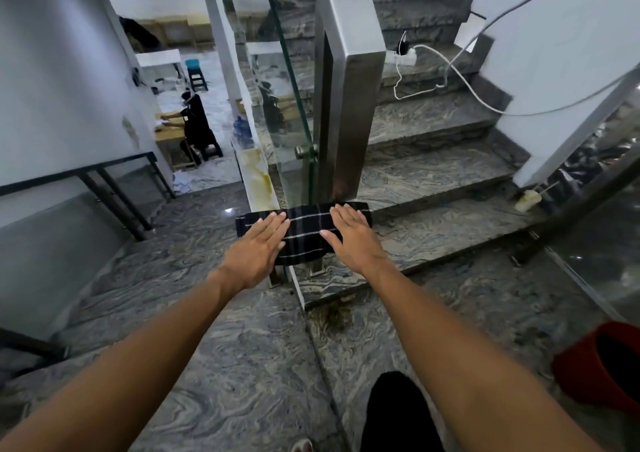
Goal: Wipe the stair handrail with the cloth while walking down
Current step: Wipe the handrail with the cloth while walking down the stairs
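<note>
A dark plaid cloth [304, 233] with thin pale stripes lies draped over the end of the steel stair handrail [349, 70], just above the centre of the scene, its lower edge hanging toward 6 o'clock. The person's left hand [254, 245] lies flat on the cloth's 9 o'clock end, fingers straight and close together, pressing rather than gripping. The right hand [349, 238] lies flat on the 3 o'clock end, fingers straight and slightly spread, thumb out toward the left hand. Both bare forearms reach in from 7 and 5 o'clock.

The handrail, a square brushed-steel section, rises from the cloth toward 12 o'clock, with a glass panel [287, 112] just beside it on its 9 o'clock side, held by a round metal fitting [304, 151]. Grey veined marble steps [433, 174] climb toward 1 o'clock; a white power strip [403, 57] sits on an upper step with white cables [460, 84] trailing across the steps and the wall. A red bucket [602, 365] stands on the landing at 4 o'clock. A dark trouser leg [398, 413] shows at 6 o'clock. Down at 10 o'clock, a lower room is in view, where a person in dark clothes [197, 125] sits at a wooden table [166, 136], a blue-topped stool [195, 72] beyond.
</note>
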